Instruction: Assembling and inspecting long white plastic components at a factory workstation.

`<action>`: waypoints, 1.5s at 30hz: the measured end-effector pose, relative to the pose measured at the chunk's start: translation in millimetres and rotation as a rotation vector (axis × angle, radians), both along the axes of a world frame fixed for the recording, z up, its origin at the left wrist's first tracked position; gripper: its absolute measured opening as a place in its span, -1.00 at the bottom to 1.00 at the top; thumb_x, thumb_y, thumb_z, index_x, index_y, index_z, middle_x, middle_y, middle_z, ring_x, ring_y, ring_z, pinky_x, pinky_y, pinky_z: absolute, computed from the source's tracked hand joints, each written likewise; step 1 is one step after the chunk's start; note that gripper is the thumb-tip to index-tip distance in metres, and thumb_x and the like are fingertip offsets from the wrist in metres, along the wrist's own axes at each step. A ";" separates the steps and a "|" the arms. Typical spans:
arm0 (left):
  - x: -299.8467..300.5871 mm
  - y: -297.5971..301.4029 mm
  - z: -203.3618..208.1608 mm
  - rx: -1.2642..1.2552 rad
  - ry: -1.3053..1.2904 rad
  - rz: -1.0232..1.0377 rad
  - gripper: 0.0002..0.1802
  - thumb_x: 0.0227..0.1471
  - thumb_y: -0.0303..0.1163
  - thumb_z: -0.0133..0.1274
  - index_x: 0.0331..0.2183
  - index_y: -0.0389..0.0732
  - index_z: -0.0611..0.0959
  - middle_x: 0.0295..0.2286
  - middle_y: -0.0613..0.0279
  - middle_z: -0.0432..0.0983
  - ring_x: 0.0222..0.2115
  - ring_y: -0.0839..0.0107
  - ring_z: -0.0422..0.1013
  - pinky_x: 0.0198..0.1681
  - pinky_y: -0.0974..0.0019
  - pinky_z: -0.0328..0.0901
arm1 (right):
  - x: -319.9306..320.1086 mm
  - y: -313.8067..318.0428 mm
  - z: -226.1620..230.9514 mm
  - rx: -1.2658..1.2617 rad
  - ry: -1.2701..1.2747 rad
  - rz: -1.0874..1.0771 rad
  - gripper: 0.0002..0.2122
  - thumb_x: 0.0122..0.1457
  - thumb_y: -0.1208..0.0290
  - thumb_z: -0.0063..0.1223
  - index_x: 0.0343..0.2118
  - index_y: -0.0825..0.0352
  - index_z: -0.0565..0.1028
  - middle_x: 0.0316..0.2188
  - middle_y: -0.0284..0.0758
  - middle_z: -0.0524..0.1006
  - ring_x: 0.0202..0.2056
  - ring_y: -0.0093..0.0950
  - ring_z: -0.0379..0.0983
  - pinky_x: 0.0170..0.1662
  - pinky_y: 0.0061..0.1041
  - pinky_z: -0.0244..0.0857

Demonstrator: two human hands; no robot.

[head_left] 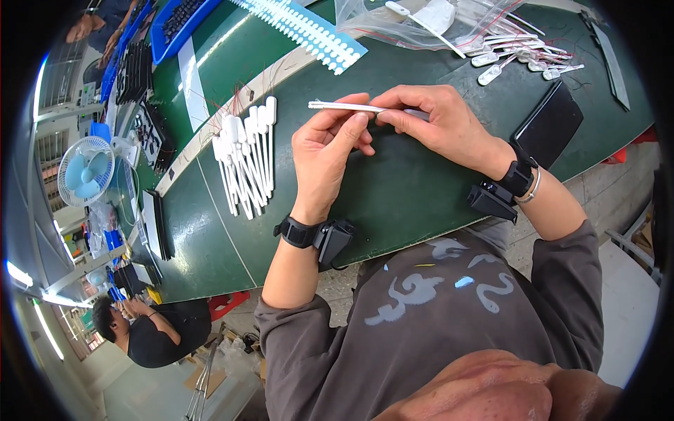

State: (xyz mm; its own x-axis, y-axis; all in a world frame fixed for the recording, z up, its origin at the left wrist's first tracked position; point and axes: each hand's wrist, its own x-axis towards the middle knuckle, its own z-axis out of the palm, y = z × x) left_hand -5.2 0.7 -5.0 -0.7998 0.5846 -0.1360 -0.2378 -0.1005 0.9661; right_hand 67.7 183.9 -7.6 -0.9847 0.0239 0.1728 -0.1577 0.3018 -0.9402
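A slim white stick-shaped part (331, 106) lies level between my two hands over the green table. My left hand (325, 144) pinches it from below with thumb and forefinger, its free tip poking out to the left. My right hand (439, 126) grips the other end, which is mostly hidden by the fingers. To the left of my left hand rests a fanned pile of white paddle-ended sticks (246, 151) with thin red wires. Beyond my right hand, at the far right, lies a loose heap of similar white pieces (519, 56), some with wires showing.
A clear plastic bag (421, 24) holds more white pieces at the back. Near it lies a light-blue sheet (316, 35) edged with white tabs. A black phone-like slab (550, 125) rests at right. A blue bin (172, 35) stands far left. Another person (158, 330) sits at left.
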 end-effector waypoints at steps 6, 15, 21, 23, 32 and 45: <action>-2.0 -1.1 -2.9 -0.039 0.040 -0.001 -0.71 0.10 -0.49 0.12 -0.12 -0.37 0.60 -0.42 0.24 0.55 -0.50 0.59 0.43 -0.45 0.50 0.40 | -0.1 0.4 -2.6 -0.002 0.006 0.007 -0.80 0.23 0.44 0.04 -0.14 0.37 0.55 -0.40 -0.39 0.58 -0.45 -0.66 0.43 -0.36 -0.66 0.35; -7.0 -2.3 -6.7 0.006 -0.013 0.053 -0.78 0.12 -0.44 0.11 -0.19 -0.35 0.62 -0.50 0.31 0.50 -0.55 0.62 0.38 -0.47 0.51 0.34 | -4.5 5.9 -5.7 -0.325 -0.236 0.103 -0.73 0.32 0.29 -0.09 -0.09 0.36 0.50 -0.39 -0.43 0.56 -0.48 -0.72 0.38 -0.44 -0.73 0.27; -5.0 -3.7 -5.1 -0.010 -0.029 0.029 -0.78 0.13 -0.42 0.11 -0.20 -0.34 0.62 -0.49 0.31 0.50 -0.54 0.63 0.37 -0.47 0.51 0.34 | -5.2 9.0 -2.2 -0.481 -0.454 0.223 -0.72 0.33 0.25 -0.11 -0.19 0.38 0.50 -0.45 -0.44 0.53 -0.49 -0.73 0.40 -0.47 -0.76 0.27; -4.7 -3.4 -3.6 -0.012 -0.024 0.013 -0.77 0.13 -0.41 0.11 -0.20 -0.34 0.62 -0.48 0.31 0.50 -0.54 0.63 0.37 -0.47 0.51 0.34 | -5.4 9.5 -3.1 -0.620 -0.519 0.276 -0.73 0.32 0.24 -0.10 -0.21 0.38 0.50 -0.46 -0.43 0.53 -0.50 -0.72 0.42 -0.49 -0.76 0.27; -4.6 -4.5 -2.9 0.053 -0.051 -0.037 -0.75 0.14 -0.38 0.10 -0.19 -0.34 0.63 -0.46 0.32 0.51 -0.53 0.63 0.37 -0.47 0.51 0.33 | -3.8 12.4 1.0 -0.858 -0.650 0.382 -0.69 0.32 0.20 -0.09 -0.21 0.41 0.49 -0.45 -0.36 0.55 -0.54 -0.67 0.44 -0.53 -0.73 0.30; -6.3 -5.2 -3.4 0.026 -0.082 0.027 -0.73 0.13 -0.39 0.10 -0.15 -0.33 0.61 -0.44 0.31 0.53 -0.50 0.63 0.40 -0.43 0.53 0.35 | -4.4 8.2 -0.1 -0.713 -0.590 0.300 -0.70 0.34 0.23 -0.14 -0.13 0.39 0.45 -0.43 -0.41 0.50 -0.53 -0.75 0.35 -0.52 -0.78 0.23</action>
